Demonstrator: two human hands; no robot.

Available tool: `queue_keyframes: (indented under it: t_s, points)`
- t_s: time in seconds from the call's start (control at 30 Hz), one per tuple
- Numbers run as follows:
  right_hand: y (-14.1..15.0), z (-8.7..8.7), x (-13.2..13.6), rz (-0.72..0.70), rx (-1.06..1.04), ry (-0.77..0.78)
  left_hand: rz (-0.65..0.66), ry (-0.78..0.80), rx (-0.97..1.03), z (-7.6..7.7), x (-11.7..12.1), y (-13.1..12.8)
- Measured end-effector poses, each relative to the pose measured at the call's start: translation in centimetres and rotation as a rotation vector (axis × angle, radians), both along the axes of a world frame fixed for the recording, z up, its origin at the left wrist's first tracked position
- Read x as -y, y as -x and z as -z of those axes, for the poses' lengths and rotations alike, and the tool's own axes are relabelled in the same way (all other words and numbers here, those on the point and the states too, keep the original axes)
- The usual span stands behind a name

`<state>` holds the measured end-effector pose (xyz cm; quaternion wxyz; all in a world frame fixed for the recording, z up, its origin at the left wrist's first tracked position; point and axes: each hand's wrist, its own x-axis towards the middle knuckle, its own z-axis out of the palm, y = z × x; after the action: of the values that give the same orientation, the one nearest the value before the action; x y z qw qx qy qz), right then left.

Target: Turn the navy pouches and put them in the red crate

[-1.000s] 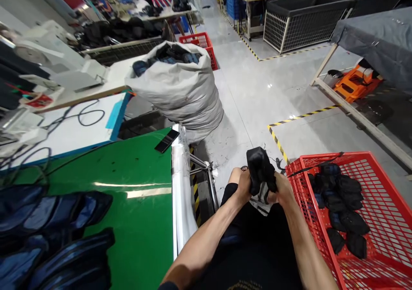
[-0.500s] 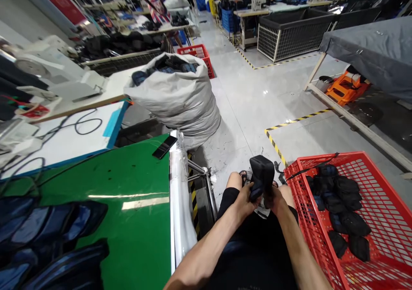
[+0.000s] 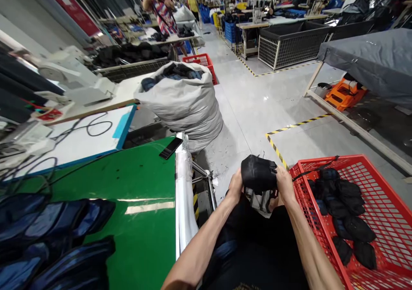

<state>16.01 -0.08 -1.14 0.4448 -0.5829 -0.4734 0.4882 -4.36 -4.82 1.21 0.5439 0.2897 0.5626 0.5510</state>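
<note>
A small black pouch (image 3: pixel 259 173) is held up above my lap, lying sideways between both hands. My left hand (image 3: pixel 236 184) grips its left end, and my right hand (image 3: pixel 285 182) is closed round its right end, where a short strap or tab sticks out. Fingers on the far side of the pouch are hidden. To my right stands a red plastic basket (image 3: pixel 337 255) with several similar black pouches (image 3: pixel 354 204) inside. Dark blue pouches or panels (image 3: pixel 61 221) lie in rows on the green tabletop (image 3: pixel 141 234) at my left.
A phone (image 3: pixel 171 148) lies at the green table's corner. Beyond it stands a big white sack (image 3: pixel 189 105) filled with dark pieces. A grey-covered table (image 3: pixel 370 54) is on the right, with an orange plastic stool (image 3: pixel 344 93) beneath. A person (image 3: pixel 163 15) stands at the back left.
The black pouch has turned from upright to sideways, and my hands have spread to its two ends. The view has tilted up slightly.
</note>
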Motion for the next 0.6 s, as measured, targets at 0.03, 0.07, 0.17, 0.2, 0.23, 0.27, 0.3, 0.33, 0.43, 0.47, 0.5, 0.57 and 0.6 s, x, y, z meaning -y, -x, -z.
queue_keyframes:
  t_s: [0.03, 0.07, 0.17, 0.2, 0.23, 0.27, 0.3, 0.33, 0.43, 0.47, 0.5, 0.57, 0.6]
  points:
    - [-0.2, -1.1, -0.3, 0.009, 0.048, -0.039, -0.038, -0.029, -0.007, -1.4, -0.5, 1.3]
    - [-0.2, -2.3, -0.5, 0.004, 0.110, -0.083, -0.061, -0.062, 0.004, -2.8, -0.9, 2.5]
    - [0.1, -5.3, 0.3, -0.108, 0.306, -0.241, 0.050, -0.197, -0.096, -6.7, -0.5, 4.6]
    - [0.3, -5.9, 0.9, -0.154, 0.351, -0.294, 0.135, -0.223, -0.173, -7.5, 0.2, 4.6]
    - [0.4, -6.5, 1.5, -0.197, 0.389, -0.346, 0.218, -0.234, -0.260, -7.9, 1.0, 4.3]
    - [0.5, -6.8, 2.2, -0.236, 0.426, -0.392, 0.285, -0.236, -0.343, -7.9, 1.9, 3.6]
    - [0.4, -7.0, 2.8, -0.277, 0.456, -0.429, 0.323, -0.240, -0.410, -7.6, 2.8, 2.8]
    - [0.3, -7.1, 3.5, -0.319, 0.473, -0.456, 0.333, -0.247, -0.458, -6.9, 3.6, 2.0]
    - [-0.7, -6.7, 5.0, -0.450, 0.436, -0.435, 0.305, -0.237, -0.470, -4.0, 5.8, -0.4]
    - [-1.2, -6.4, 5.4, -0.482, 0.401, -0.390, 0.297, -0.215, -0.444, -3.2, 6.3, -1.1]
    - [-1.8, -6.0, 5.8, -0.510, 0.358, -0.328, 0.294, -0.181, -0.406, -2.5, 6.9, -1.7]
    - [-2.9, -5.0, 6.7, -0.551, 0.256, -0.175, 0.323, -0.076, -0.263, -1.8, 7.8, -2.7]
    - [-3.4, -4.4, 7.2, -0.547, 0.211, -0.107, 0.344, -0.001, -0.146, -1.7, 8.3, -3.0]
